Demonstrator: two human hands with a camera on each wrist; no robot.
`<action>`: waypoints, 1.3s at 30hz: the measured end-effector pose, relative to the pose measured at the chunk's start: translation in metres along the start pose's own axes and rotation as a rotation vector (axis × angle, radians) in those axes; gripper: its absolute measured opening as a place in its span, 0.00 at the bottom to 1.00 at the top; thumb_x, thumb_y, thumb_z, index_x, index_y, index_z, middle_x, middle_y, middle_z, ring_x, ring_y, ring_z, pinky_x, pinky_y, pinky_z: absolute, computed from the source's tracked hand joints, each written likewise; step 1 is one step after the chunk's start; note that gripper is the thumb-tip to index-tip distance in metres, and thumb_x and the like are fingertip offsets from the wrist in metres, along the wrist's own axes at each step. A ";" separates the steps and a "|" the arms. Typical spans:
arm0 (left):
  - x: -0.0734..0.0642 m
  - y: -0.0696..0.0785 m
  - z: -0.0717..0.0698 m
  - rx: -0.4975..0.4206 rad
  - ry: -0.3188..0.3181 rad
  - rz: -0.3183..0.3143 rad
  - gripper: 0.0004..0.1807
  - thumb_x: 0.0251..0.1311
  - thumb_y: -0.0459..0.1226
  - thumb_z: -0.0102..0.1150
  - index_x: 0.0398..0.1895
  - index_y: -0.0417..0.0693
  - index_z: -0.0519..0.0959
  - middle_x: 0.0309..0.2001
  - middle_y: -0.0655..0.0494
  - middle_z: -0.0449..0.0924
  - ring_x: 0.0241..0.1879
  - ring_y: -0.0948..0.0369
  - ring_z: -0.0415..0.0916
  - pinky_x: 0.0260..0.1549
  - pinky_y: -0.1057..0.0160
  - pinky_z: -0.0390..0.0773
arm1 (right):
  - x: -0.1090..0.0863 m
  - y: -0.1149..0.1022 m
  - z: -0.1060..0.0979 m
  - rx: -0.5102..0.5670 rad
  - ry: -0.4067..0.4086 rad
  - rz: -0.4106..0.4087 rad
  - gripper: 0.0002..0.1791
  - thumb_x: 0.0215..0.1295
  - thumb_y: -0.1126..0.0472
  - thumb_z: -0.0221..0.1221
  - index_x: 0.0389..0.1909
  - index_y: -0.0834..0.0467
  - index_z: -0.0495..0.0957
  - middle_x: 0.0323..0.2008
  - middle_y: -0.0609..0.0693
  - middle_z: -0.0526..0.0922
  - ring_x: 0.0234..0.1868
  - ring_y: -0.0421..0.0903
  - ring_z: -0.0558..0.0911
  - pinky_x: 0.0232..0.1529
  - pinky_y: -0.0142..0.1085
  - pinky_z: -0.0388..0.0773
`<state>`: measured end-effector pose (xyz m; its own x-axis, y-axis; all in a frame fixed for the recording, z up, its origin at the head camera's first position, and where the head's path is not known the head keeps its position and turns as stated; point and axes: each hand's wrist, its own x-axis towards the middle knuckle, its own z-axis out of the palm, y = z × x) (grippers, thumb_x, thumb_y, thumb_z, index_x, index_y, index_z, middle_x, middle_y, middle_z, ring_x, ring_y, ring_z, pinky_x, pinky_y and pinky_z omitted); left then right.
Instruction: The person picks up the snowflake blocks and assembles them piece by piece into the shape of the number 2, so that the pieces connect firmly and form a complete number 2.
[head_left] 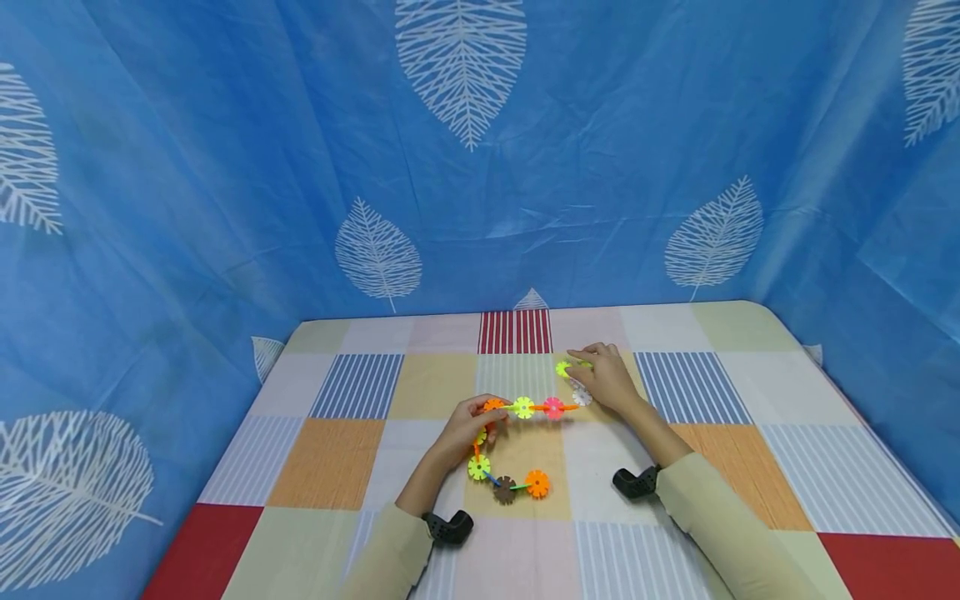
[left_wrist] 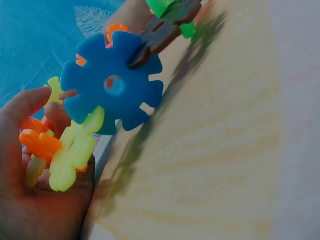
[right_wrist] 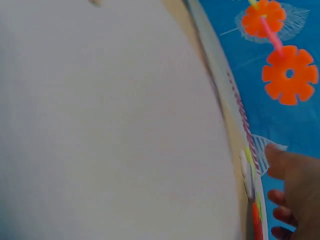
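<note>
My left hand (head_left: 459, 431) grips a curved chain of slotted plastic flower discs (head_left: 523, 407) near an orange disc. One end runs right through yellow and pink discs; the other bends down to brown (head_left: 505, 490) and orange (head_left: 537, 483) discs. In the left wrist view, a blue disc (left_wrist: 112, 82) and a yellow disc (left_wrist: 74, 150) stand beside the fingers. My right hand (head_left: 609, 383) reaches over loose discs at the back, its thumb and index finger apart around a yellow-green disc (head_left: 562, 369). A white disc (head_left: 582, 397) lies below that hand. Whether the fingertips touch a disc is unclear.
A patchwork-checked cloth (head_left: 337, 462) covers the table. A blue curtain (head_left: 562, 167) with white leaf prints stands behind it and at both sides. Black wrist straps (head_left: 450, 528) sit on both arms.
</note>
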<state>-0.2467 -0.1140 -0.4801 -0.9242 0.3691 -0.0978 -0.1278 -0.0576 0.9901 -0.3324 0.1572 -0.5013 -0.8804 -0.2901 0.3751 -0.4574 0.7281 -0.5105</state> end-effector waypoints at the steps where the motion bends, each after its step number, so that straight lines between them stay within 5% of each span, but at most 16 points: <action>1: 0.000 -0.001 0.000 -0.005 0.002 0.000 0.14 0.63 0.33 0.53 0.48 0.32 0.75 0.38 0.31 0.77 0.14 0.64 0.66 0.15 0.70 0.68 | 0.003 0.001 0.002 -0.052 -0.026 0.005 0.20 0.59 0.54 0.62 0.49 0.61 0.79 0.45 0.63 0.75 0.42 0.57 0.68 0.39 0.47 0.66; 4: 0.000 -0.002 0.001 -0.009 0.004 -0.003 0.15 0.63 0.34 0.54 0.49 0.32 0.75 0.39 0.31 0.77 0.15 0.64 0.66 0.16 0.70 0.69 | 0.009 0.001 0.004 -0.135 -0.064 0.024 0.19 0.54 0.54 0.65 0.44 0.60 0.81 0.45 0.63 0.73 0.45 0.59 0.67 0.42 0.50 0.65; 7: 0.000 -0.003 0.000 -0.012 0.002 0.004 0.15 0.63 0.34 0.54 0.49 0.32 0.74 0.39 0.31 0.77 0.15 0.64 0.66 0.17 0.70 0.69 | 0.009 0.000 0.003 -0.027 -0.039 0.057 0.14 0.51 0.58 0.68 0.35 0.61 0.79 0.37 0.58 0.76 0.39 0.55 0.69 0.39 0.45 0.67; 11: 0.000 -0.001 -0.002 -0.010 0.009 0.025 0.15 0.64 0.34 0.52 0.49 0.33 0.74 0.39 0.33 0.78 0.16 0.64 0.66 0.18 0.70 0.69 | -0.002 -0.001 -0.002 0.298 0.006 0.085 0.10 0.53 0.64 0.66 0.33 0.61 0.76 0.27 0.52 0.77 0.29 0.45 0.72 0.31 0.34 0.71; 14: 0.000 0.002 -0.004 -0.009 0.022 0.035 0.15 0.65 0.35 0.51 0.49 0.32 0.74 0.38 0.35 0.79 0.16 0.64 0.66 0.18 0.70 0.69 | -0.017 -0.002 -0.008 0.580 0.020 0.132 0.12 0.56 0.66 0.64 0.40 0.66 0.77 0.29 0.53 0.78 0.26 0.41 0.76 0.27 0.30 0.75; 18: -0.001 0.004 -0.006 -0.023 0.043 0.030 0.15 0.65 0.34 0.50 0.50 0.32 0.73 0.39 0.35 0.79 0.16 0.64 0.66 0.18 0.70 0.69 | -0.038 -0.007 -0.013 0.917 0.006 0.260 0.19 0.60 0.67 0.60 0.48 0.75 0.71 0.29 0.55 0.80 0.25 0.44 0.81 0.29 0.35 0.80; 21: -0.001 0.004 -0.007 -0.032 0.052 0.026 0.15 0.65 0.34 0.50 0.50 0.32 0.73 0.39 0.35 0.79 0.16 0.63 0.66 0.18 0.71 0.69 | -0.047 -0.014 -0.014 1.058 -0.027 0.346 0.22 0.61 0.66 0.59 0.51 0.76 0.67 0.28 0.53 0.82 0.28 0.47 0.83 0.34 0.40 0.80; 30: 0.010 -0.022 -0.011 -0.056 0.050 0.040 0.15 0.65 0.35 0.52 0.50 0.34 0.74 0.36 0.44 0.81 0.16 0.64 0.66 0.18 0.71 0.68 | -0.055 -0.030 -0.012 1.087 -0.052 0.420 0.19 0.61 0.66 0.59 0.47 0.72 0.66 0.28 0.55 0.84 0.28 0.49 0.84 0.34 0.41 0.80; 39: 0.011 -0.027 -0.008 -0.026 0.066 0.080 0.17 0.63 0.39 0.55 0.48 0.34 0.74 0.34 0.48 0.82 0.15 0.66 0.65 0.16 0.72 0.68 | -0.058 -0.031 -0.013 1.102 0.012 0.411 0.19 0.61 0.66 0.58 0.45 0.74 0.62 0.27 0.52 0.84 0.27 0.48 0.84 0.33 0.40 0.80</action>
<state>-0.2566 -0.1158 -0.5088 -0.9535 0.3004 -0.0255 -0.0608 -0.1087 0.9922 -0.2658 0.1596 -0.4972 -0.9885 -0.1481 0.0303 -0.0053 -0.1668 -0.9860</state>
